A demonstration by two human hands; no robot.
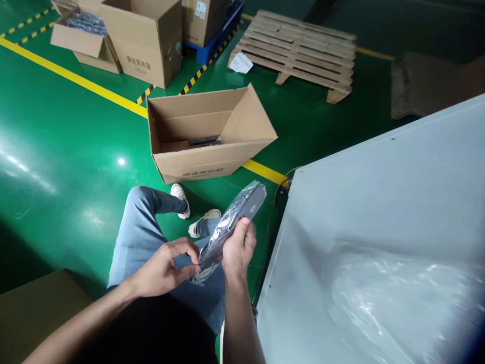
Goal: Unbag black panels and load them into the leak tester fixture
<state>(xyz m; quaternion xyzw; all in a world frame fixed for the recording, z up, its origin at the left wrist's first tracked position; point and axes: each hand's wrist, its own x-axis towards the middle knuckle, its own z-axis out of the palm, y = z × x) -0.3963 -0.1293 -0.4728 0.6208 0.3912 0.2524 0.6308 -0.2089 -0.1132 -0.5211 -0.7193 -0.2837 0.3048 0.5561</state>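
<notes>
A long black item in a clear plastic bag (237, 215) is held tilted above my lap, its far end pointing up and right. My right hand (238, 247) grips it around the middle. My left hand (164, 268) pinches the bag's loose near end between thumb and fingers. Straight ahead, an open cardboard box (197, 164) stands on the green floor with a dark item (204, 142) lying inside.
A grey table (379, 212) fills the right side, with clear plastic film (401, 298) on it. A wooden pallet (299, 50) and more cardboard boxes (144, 40) stand farther back. Another brown box (34, 313) sits at my lower left. Yellow lines cross the floor.
</notes>
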